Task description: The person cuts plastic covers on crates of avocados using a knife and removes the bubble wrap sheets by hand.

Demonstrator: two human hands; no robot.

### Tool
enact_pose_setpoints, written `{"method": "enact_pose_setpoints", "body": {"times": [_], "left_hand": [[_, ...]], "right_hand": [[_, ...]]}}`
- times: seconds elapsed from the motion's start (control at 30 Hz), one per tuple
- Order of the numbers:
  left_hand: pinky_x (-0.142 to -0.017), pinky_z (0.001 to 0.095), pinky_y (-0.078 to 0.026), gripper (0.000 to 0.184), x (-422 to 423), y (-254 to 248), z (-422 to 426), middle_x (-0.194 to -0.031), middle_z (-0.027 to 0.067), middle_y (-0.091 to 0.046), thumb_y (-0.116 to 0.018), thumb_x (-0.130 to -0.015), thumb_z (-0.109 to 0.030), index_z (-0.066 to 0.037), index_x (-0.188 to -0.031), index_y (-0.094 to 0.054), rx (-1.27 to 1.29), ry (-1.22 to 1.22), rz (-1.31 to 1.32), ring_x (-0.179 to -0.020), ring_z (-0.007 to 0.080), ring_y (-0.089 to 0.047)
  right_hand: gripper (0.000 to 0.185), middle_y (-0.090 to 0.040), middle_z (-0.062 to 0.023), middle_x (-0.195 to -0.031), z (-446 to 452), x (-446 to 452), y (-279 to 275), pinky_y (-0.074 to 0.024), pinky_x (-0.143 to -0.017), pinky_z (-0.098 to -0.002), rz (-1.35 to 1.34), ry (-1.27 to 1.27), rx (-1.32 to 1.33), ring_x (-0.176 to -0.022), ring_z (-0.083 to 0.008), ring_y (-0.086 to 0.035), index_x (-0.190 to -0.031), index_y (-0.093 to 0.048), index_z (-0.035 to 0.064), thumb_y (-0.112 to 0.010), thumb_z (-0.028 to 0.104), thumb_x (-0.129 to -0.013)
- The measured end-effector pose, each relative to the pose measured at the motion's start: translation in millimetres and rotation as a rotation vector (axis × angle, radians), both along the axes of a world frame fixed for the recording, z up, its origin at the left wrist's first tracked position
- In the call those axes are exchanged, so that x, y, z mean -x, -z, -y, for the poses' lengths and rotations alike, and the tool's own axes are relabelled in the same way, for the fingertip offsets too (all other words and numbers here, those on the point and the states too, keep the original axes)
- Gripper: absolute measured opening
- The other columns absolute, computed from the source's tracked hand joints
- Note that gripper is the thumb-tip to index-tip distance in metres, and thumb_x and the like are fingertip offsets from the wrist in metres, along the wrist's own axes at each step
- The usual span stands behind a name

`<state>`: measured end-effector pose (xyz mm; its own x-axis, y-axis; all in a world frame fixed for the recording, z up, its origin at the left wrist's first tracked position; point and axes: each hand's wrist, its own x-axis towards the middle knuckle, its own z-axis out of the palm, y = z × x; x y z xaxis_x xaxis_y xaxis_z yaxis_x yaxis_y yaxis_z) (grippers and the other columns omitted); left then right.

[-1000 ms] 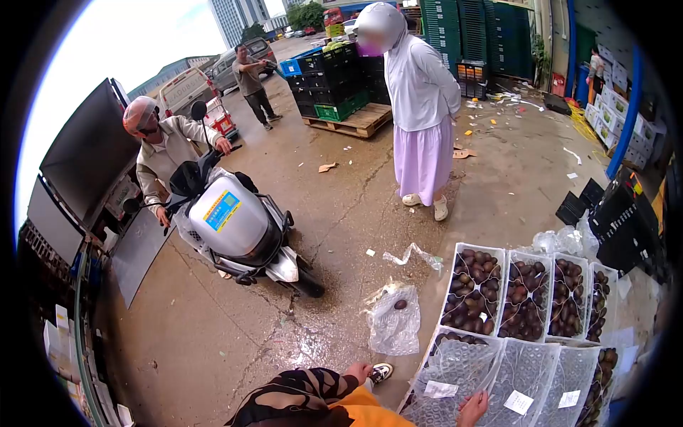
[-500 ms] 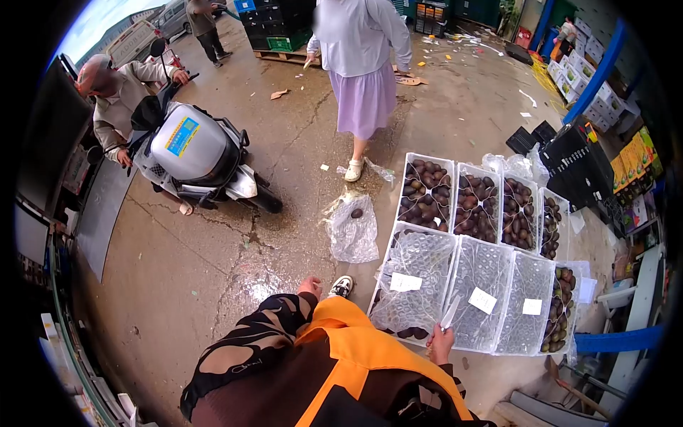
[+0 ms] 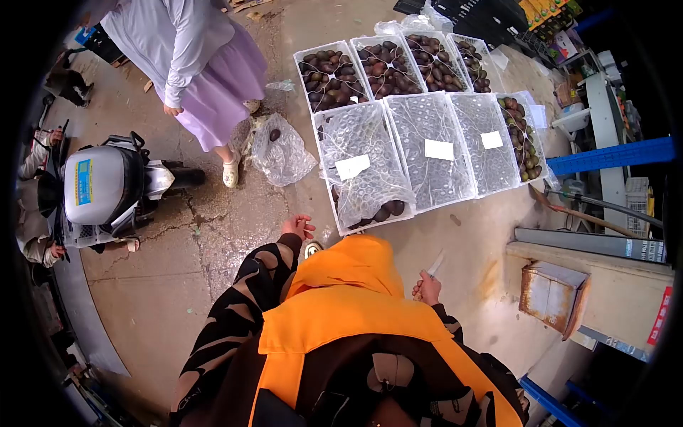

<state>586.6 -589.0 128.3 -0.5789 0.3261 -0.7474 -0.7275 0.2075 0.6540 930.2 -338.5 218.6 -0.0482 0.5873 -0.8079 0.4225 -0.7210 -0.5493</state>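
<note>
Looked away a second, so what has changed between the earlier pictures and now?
The right hand, gripping a pale-bladed knife, has drawn back from the white rectangular crates under clear bubble wrap. The person in the pale lilac skirt has stepped nearer, beside a crumpled clear plastic sheet. The wrap and its white paper labels stayed put.

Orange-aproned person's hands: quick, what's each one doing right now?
Left hand: open, fingers loosely curled, nothing visible in it.
Right hand: closed, holding a knife.
</note>
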Motion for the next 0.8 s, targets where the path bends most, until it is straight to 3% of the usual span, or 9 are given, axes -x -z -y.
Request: {"method": "enact_pose_setpoints", "body": {"times": [0.1, 0.23, 0.3, 0.37, 0.43, 0.57, 0.6, 0.73, 0.8], "left_hand": [[-0.046, 0.0305, -0.05, 0.014, -32, 16, -2, -0.077, 0.0088, -0.064, -0.045, -0.094, -0.002, -0.004, -0.096, -0.059, 0.195, 0.044, -0.009, -0.055, 0.0174, -0.059], [-0.063, 0.0359, -0.053, 0.026, -49, 34, -50, -0.082, 0.011, -0.062, -0.068, -0.085, -0.019, -0.001, -0.101, -0.06, 0.223, 0.333, -0.436, -0.068, 0.0208, -0.061], [-0.08, 0.0387, -0.051, 0.046, -44, -17, -110, -0.098, 0.0144, -0.061, -0.079, -0.076, -0.028, -0.002, -0.108, -0.059, 0.27, 0.47, -0.501, -0.089, 0.028, -0.06], [-0.095, 0.0422, -0.043, 0.062, -50, -25, -167, -0.12, 0.0164, -0.053, -0.082, -0.071, -0.031, -0.005, -0.119, -0.053, 0.369, 0.578, -0.906, -0.113, 0.0336, -0.05], [-0.102, 0.0469, -0.035, 0.079, -55, -42, -222, -0.135, 0.0203, -0.041, -0.084, -0.066, -0.035, -0.007, -0.129, -0.045, 0.406, 0.64, -0.898, -0.124, 0.0375, -0.04], [-0.11, 0.0467, -0.029, 0.071, -67, 29, -266, -0.148, 0.0198, -0.032, -0.074, -0.076, -0.023, -0.01, -0.137, -0.041, 0.705, 0.887, -1.103, -0.138, 0.0388, -0.028], [-0.11, 0.0438, -0.032, 0.064, -58, 34, -265, -0.149, 0.0179, -0.036, -0.068, -0.079, -0.016, -0.012, -0.138, -0.044, 0.638, 1.019, -0.88, -0.14, 0.0362, -0.031], [-0.102, 0.0399, -0.044, 0.049, -60, 10, -221, -0.137, 0.0168, -0.052, -0.054, -0.084, -0.004, -0.009, -0.132, -0.052, 0.441, 1.008, -0.881, -0.129, 0.0349, -0.047], [-0.103, 0.0403, -0.043, 0.048, -58, -16, -225, -0.138, 0.0171, -0.051, -0.053, -0.085, -0.003, -0.007, -0.133, -0.051, 0.453, 1.038, -0.865, -0.13, 0.0347, -0.046]], "right_hand": [[0.024, -0.047, -0.0021, -0.061, 10, 35, -7, -0.0399, -0.038, -0.0301, -0.114, -0.038, -0.036, -0.043, -0.0142, -0.048, -0.092, -0.046, 0.0083, -0.061, 0.027, -0.092], [0.021, -0.048, -0.0016, -0.064, -5, 62, -4, -0.0397, -0.039, -0.0273, -0.208, -0.115, -0.169, -0.044, -0.0124, -0.048, -0.092, -0.046, 0.0079, -0.057, 0.026, -0.095], [0.02, -0.047, -0.0013, -0.065, -29, 70, 1, -0.0396, -0.039, -0.0266, -0.222, -0.134, -0.183, -0.045, -0.012, -0.048, -0.092, -0.046, 0.0079, -0.055, 0.026, -0.096], [0.02, -0.047, -0.0011, -0.065, -58, 77, 2, -0.0393, -0.039, -0.0265, -0.229, -0.137, -0.176, -0.045, -0.0119, -0.048, -0.092, -0.046, 0.008, -0.054, 0.025, -0.097], [0.02, -0.046, -0.001, -0.066, -86, 79, 4, -0.0394, -0.038, -0.0271, -0.229, -0.148, -0.16, -0.044, -0.0118, -0.048, -0.092, -0.046, 0.0078, -0.055, 0.025, -0.096], [0.02, -0.047, -0.0007, -0.064, -143, 85, 5, -0.0394, -0.038, -0.0271, -0.163, -0.225, -0.123, -0.043, -0.0116, -0.047, -0.091, -0.046, 0.0075, -0.057, 0.024, -0.095], [0.02, -0.047, -0.0006, -0.063, -154, 84, 6, -0.0393, -0.038, -0.027, -0.127, -0.258, -0.115, -0.043, -0.0115, -0.047, -0.091, -0.046, 0.0074, -0.057, 0.024, -0.095], [0.022, -0.046, -0.0001, -0.061, -192, 83, 16, -0.0385, -0.037, -0.0267, -0.119, -0.382, -0.105, -0.042, -0.0105, -0.047, -0.088, -0.046, 0.0069, -0.058, 0.025, -0.094], [0.025, -0.048, -0.0006, -0.06, -204, 97, 23, -0.0395, -0.037, -0.0262, -0.117, -0.511, -0.135, -0.041, -0.0099, -0.047, -0.087, -0.046, 0.0061, -0.057, 0.027, -0.095]]}}
